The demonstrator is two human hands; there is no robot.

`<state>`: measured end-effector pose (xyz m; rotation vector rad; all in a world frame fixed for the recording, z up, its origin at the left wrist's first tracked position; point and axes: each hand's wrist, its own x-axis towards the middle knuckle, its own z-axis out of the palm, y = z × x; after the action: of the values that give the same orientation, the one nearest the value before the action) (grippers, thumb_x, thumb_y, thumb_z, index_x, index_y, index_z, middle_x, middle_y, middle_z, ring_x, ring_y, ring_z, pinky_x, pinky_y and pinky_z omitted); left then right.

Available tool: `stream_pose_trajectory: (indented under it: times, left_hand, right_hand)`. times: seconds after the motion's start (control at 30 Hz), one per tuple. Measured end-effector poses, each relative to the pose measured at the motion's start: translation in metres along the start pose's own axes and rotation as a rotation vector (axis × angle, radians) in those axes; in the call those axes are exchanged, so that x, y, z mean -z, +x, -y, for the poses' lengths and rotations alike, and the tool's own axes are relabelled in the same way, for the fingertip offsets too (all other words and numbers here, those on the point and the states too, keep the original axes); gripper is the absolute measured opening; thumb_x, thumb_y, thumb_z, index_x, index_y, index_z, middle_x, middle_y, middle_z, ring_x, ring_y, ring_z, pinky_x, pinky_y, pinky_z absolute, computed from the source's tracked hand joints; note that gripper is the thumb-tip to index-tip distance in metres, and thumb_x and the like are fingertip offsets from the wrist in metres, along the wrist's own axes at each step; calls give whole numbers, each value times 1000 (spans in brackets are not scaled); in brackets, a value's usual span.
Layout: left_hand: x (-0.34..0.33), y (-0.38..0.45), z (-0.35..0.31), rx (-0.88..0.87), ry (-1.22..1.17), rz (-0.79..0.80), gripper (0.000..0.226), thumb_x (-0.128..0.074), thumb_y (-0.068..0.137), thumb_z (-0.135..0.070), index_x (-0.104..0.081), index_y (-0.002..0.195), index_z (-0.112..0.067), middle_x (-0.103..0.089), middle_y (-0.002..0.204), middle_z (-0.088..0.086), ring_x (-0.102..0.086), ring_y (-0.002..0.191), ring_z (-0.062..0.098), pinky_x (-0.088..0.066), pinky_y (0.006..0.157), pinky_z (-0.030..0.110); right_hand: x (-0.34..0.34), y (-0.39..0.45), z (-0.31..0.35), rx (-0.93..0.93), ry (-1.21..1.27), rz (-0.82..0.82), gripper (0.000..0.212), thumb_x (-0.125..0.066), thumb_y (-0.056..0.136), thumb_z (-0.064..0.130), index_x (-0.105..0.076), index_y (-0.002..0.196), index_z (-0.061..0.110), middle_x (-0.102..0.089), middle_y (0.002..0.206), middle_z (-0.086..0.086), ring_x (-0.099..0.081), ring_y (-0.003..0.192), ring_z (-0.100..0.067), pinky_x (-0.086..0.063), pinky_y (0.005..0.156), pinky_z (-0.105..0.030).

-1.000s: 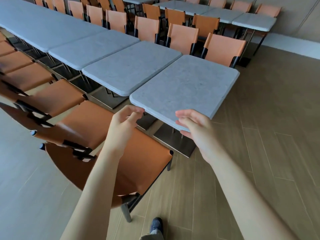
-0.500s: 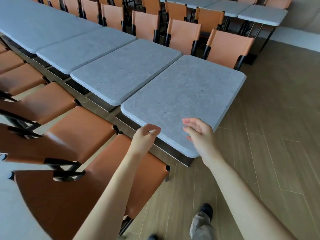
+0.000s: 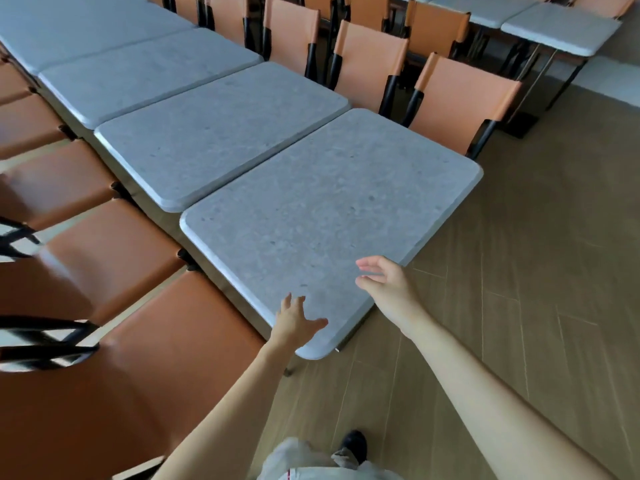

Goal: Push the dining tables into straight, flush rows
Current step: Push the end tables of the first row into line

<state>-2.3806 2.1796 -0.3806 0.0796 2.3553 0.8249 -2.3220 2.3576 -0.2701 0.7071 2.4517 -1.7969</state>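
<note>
Left-edge chair frames motion-blurred

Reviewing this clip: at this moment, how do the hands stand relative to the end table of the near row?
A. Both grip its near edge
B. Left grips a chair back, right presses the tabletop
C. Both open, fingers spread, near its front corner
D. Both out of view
C: the left hand and right hand show spread, uncurled fingers at the near corner of the end table, gripping nothing.

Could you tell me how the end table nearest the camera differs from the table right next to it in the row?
The end table sits offset toward the camera, so its near edge sticks out past that of the neighbouring table, which lines up with the row beyond. The left hand and right hand are over the end table's near corner; none is at the neighbouring table. The end table has open floor on one side. Both have matching grey speckled tops with rounded corners.
</note>
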Motion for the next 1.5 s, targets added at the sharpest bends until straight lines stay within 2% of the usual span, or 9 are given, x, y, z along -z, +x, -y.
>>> stream_pose_trajectory:
  times: [0.1, 0.23, 0.5, 0.77, 0.9, 1.03, 1.2, 1.33, 1.5]
  left_hand:
    - [-26, 3, 3, 47, 168, 67, 82, -65, 93, -49, -27, 158, -17, -13, 168, 1, -20, 151, 27, -32, 118, 38]
    - [-45, 1, 7, 71, 296, 14, 73, -62, 95, -46, -32, 156, -20, -12, 167, -1, -12, 152, 24, -39, 112, 38]
    - [-19, 29, -23, 203, 400, -120, 53, -63, 92, -43, -48, 136, -17, -44, 136, 4, -43, 127, 28, -40, 95, 37]
    - [-8, 75, -42, 54, 328, -297, 107, -82, 80, -44, -10, 158, -33, -2, 166, 4, -30, 143, 31, -43, 109, 42]
    - [-8, 104, -47, 137, 287, -174, 124, -84, 75, -53, 4, 161, -35, 20, 168, 6, 2, 156, 36, -19, 124, 49]
    - [-8, 130, -58, 203, 264, -26, 130, -87, 73, -47, 8, 161, -37, 32, 164, 7, 24, 150, 46, -2, 121, 66]
    - [9, 157, -85, 364, 527, 128, 141, -91, 63, -53, 8, 160, -26, 13, 166, 14, 2, 148, 57, -27, 117, 65]
    - [21, 171, -88, 350, 549, -22, 110, -87, 65, -58, -25, 150, -28, -25, 148, 9, -35, 131, 41, -41, 104, 45]
    - [47, 184, -83, 363, 429, -189, 84, -82, 78, -47, -36, 144, -24, -35, 143, 4, -40, 131, 27, -44, 100, 39]
  right_hand:
    - [7, 27, -10, -10, -76, 80, 27, -67, 90, 7, -66, 112, 22, -65, 120, 2, -64, 114, -15, -48, 97, -27]
    - [5, 47, -17, -16, -153, 187, 27, -65, 91, 11, -65, 116, 23, -64, 125, 3, -61, 112, -10, -43, 92, -24]
    - [0, 90, -15, -1, -303, 386, 32, -65, 95, 17, -62, 126, 21, -59, 134, 2, -58, 121, -15, -39, 92, -24]
    - [10, 162, -2, 28, -431, 445, 37, -71, 91, 25, -59, 126, 25, -56, 135, 1, -56, 121, -17, -39, 89, -25]
    - [11, 209, 1, -1, -559, 493, 40, -73, 89, 25, -61, 127, 21, -55, 139, -7, -55, 127, -21, -40, 92, -26]
    - [18, 248, -6, -70, -682, 557, 47, -75, 86, 30, -59, 129, 21, -52, 142, -11, -52, 131, -23, -40, 95, -27]
    - [33, 288, -4, -153, -791, 608, 54, -71, 88, 33, -53, 137, 18, -45, 150, -12, -48, 134, -25, -40, 95, -29]
    - [37, 311, 3, -167, -829, 604, 55, -70, 90, 32, -52, 139, 16, -44, 152, -12, -47, 136, -25, -39, 99, -29]
    - [28, 329, 17, -157, -874, 630, 56, -67, 91, 33, -50, 141, 15, -50, 147, -11, -52, 130, -26, -41, 94, -27]
